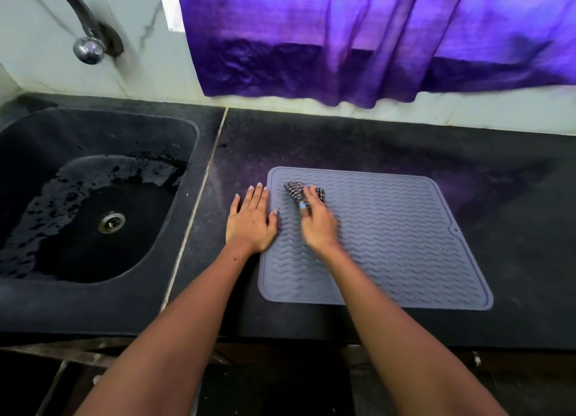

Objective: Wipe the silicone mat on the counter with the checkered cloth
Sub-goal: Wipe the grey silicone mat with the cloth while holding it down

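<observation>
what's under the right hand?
The bunched checkered cloth sits under the right hand, on the grey mat. Its far end sticks out past the fingers. The part beneath the palm is covered, as is the mat surface there.

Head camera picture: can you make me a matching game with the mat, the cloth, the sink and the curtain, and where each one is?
Things:
1. silicone mat
2. checkered cloth
3. sink
4. curtain

Places:
A. under the right hand
B. hanging behind the counter
C. flat on the counter
D. left of the mat

Pairs: 1-C, 2-A, 3-D, 4-B
</observation>
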Available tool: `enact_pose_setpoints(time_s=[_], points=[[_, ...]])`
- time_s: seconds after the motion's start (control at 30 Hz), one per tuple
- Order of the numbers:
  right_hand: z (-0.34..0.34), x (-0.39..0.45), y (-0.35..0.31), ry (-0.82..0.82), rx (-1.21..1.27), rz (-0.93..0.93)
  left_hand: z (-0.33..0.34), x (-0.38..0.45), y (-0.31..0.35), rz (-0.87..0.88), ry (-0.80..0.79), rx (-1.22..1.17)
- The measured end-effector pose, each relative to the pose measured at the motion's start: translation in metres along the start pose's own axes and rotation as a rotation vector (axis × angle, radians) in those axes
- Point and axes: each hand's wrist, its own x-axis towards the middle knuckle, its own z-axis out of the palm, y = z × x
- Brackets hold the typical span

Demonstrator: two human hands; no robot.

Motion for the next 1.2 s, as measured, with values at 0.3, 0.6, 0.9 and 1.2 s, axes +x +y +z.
enact_pose_setpoints(time_s=[0.3, 0.6, 0.9, 1.2], points=[[0.002, 0.016, -0.005, -0.059, -0.251, -0.063, -0.001, 0.0, 0.002, -0.011, 0.007, 0.006], [-0.012, 0.027, -0.005, -0.185, 0.247, 0.09, 0.0, -0.001, 0.002, -0.006, 0.019, 0.002], [-0.067, 0.027, 0.03, 0.093, -0.021, 0.135, 0.0, 0.0, 0.001, -0.004, 0.032, 0.008], [-0.044, 0.024, 0.05, -0.122, -0.54, 0.013, 0.002, 0.002, 0.001, -0.016, 0.026, 0.026]])
